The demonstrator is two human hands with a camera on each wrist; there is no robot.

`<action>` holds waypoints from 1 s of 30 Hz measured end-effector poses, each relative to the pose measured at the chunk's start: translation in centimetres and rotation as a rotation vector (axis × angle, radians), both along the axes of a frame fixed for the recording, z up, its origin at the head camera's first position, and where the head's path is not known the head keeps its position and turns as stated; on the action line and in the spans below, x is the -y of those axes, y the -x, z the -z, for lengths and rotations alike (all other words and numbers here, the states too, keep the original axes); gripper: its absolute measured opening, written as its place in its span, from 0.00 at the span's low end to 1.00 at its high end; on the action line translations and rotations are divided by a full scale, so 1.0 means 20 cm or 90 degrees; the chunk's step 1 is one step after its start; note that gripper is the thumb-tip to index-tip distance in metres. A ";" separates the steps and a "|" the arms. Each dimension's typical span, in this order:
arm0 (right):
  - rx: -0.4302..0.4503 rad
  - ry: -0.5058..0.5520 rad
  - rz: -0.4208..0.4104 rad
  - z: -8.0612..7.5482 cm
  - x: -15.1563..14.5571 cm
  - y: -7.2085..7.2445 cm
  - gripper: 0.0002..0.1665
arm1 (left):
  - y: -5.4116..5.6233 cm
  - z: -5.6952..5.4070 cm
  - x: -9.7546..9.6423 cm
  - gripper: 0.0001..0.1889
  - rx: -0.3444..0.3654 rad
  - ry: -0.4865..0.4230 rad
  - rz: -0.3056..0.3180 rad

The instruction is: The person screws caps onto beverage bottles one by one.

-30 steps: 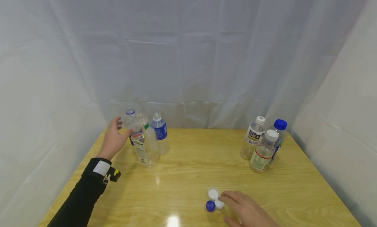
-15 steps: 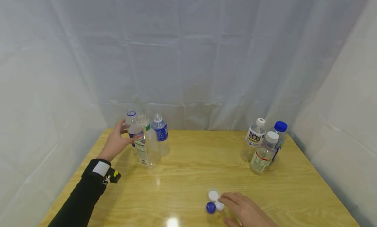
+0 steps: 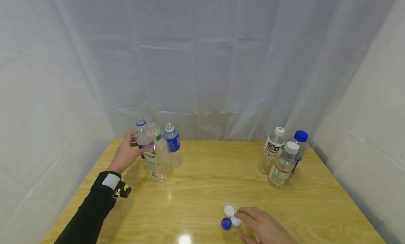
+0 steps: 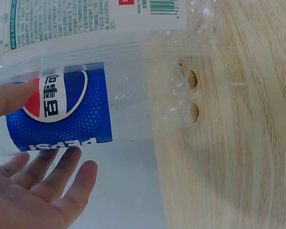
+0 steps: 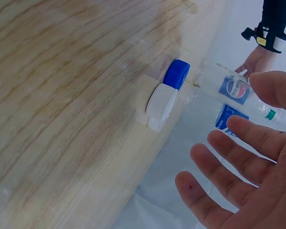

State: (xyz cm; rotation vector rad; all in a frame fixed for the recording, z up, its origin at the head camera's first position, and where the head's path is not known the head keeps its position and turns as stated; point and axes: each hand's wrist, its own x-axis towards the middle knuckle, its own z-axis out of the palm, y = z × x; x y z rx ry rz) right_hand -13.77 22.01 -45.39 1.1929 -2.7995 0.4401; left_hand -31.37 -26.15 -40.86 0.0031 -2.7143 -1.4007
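My left hand [image 3: 124, 155] reaches around a clear, capless Pepsi bottle [image 3: 141, 133] at the back left. In the left wrist view its thumb overlaps the blue label [image 4: 62, 107], while the relaxed fingertips lie right at the label's lower edge. Just in front of that bottle stands another clear capless one with a white-and-green label [image 3: 152, 165], partly covering it. Low in the head view, my right hand [image 3: 264, 225] hovers with loose, spread fingers beside a blue cap [image 3: 226, 223] and two white caps, one up [image 3: 229, 210] and one by the fingertips [image 3: 235, 221]. It holds nothing.
A capless bottle with a blue label [image 3: 172, 143] stands right of the Pepsi bottle. Across the wooden table [image 3: 202, 177] stand three capped bottles: a white-capped one [image 3: 273, 145], another white-capped one [image 3: 280, 172] and a blue-capped one [image 3: 301, 138]. White sheeting [image 3: 202, 61] encloses the back and sides.
My left hand has moved rightward onto the Pepsi bottle, its thumb coming across the front and its fingers drawing closer. The right hand and the caps stay about where they were.
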 end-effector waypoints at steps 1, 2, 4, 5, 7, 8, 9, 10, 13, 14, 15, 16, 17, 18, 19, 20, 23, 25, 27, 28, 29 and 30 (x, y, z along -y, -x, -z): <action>-0.004 0.002 -0.001 0.00 0.00 0.00 0.28 | 0.00 0.00 0.00 0.54 0.001 0.002 -0.005; -0.009 0.003 -0.002 0.00 0.00 0.00 0.28 | 0.00 0.01 0.00 0.54 0.003 0.005 -0.010; -0.016 0.005 -0.003 0.00 0.00 0.00 0.28 | 0.00 0.01 0.00 0.53 0.003 0.009 -0.020; -0.016 0.006 -0.003 0.00 0.00 -0.01 0.28 | 0.00 0.01 0.00 0.52 0.001 0.011 -0.024; -0.014 0.005 0.000 0.00 0.00 0.00 0.28 | -0.01 0.02 0.00 0.52 -0.004 0.015 -0.032; -0.012 0.004 0.001 0.00 0.00 0.00 0.28 | -0.01 0.02 0.00 0.51 -0.007 0.018 -0.033; -0.011 0.003 0.003 0.00 0.00 0.00 0.28 | -0.02 0.02 0.00 0.51 -0.011 0.020 -0.036; -0.010 0.003 0.003 0.00 0.00 0.00 0.28 | -0.02 0.02 0.00 0.50 -0.015 0.023 -0.039; -0.012 0.003 0.002 0.00 0.00 -0.01 0.28 | -0.04 0.02 0.01 0.49 -0.034 0.033 -0.050; -0.014 0.004 0.001 0.00 0.00 -0.01 0.28 | -0.04 0.02 0.01 0.49 -0.042 0.038 -0.055; -0.015 0.004 0.001 0.00 0.00 -0.01 0.28 | -0.05 0.02 0.02 0.49 -0.049 0.042 -0.062; -0.018 0.005 0.000 0.00 0.00 -0.01 0.28 | -0.06 0.02 0.02 0.48 -0.055 0.046 -0.069; -0.018 0.005 0.000 0.00 0.00 -0.01 0.28 | -0.08 0.02 0.03 0.48 -0.061 0.048 -0.076; -0.020 0.005 0.000 0.00 0.00 -0.01 0.28 | -0.09 0.02 0.03 0.47 -0.066 0.049 -0.082; -0.022 0.005 0.000 0.01 0.00 -0.01 0.28 | -0.10 0.02 0.03 0.46 -0.069 0.050 -0.088; -0.026 0.006 0.001 0.01 0.00 -0.01 0.29 | -0.12 0.01 0.04 0.45 -0.074 0.050 -0.093; -0.031 0.008 0.004 0.01 0.00 -0.01 0.29 | -0.16 0.00 0.04 0.42 -0.090 0.045 -0.105; -0.024 0.009 0.006 0.01 0.00 -0.01 0.29 | -0.18 -0.01 0.04 0.42 -0.103 0.044 -0.112; -0.010 0.008 0.008 0.00 0.00 -0.01 0.28 | -0.21 -0.01 0.04 0.41 -0.115 0.042 -0.121; 0.000 0.006 0.009 0.00 0.00 -0.01 0.28 | -0.22 -0.02 0.04 0.41 -0.122 0.042 -0.128; 0.007 0.005 0.009 0.00 0.00 -0.01 0.28 | -0.23 -0.02 0.04 0.41 -0.127 0.041 -0.133; 0.016 0.004 0.010 0.00 0.01 -0.01 0.28 | -0.25 -0.03 0.04 0.41 -0.134 0.040 -0.137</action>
